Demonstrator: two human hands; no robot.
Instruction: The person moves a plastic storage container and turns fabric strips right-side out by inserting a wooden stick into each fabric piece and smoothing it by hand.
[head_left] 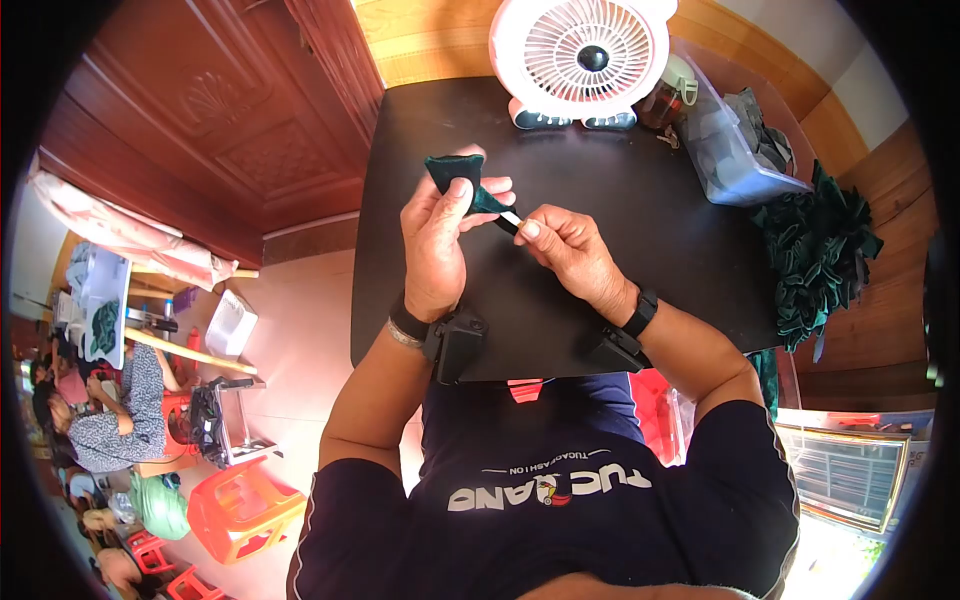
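Observation:
A dark green velvet fabric piece (pixel 455 174), wide at the top and narrowing towards the right, is held up over the black table. My left hand (pixel 438 235) grips it, thumb pressed on its front and the other fingers behind. At its narrow end, my right hand (pixel 572 250) pinches a small white strip (pixel 512 218) between thumb and forefinger. A dark band lies beside that strip; whether it is joined to the velvet I cannot tell. Both hands are closed and close together, the left one a little higher.
Along the back of the black table (pixel 420 120) stands a pink-and-white fan (pixel 592 58). A clear plastic bin (pixel 745 185) with grey cloth is at the back right. A heap of green velvet pieces (pixel 815 260) hangs by the right edge. Left lie an orange stool (pixel 245 510) and a seated person (pixel 120 420).

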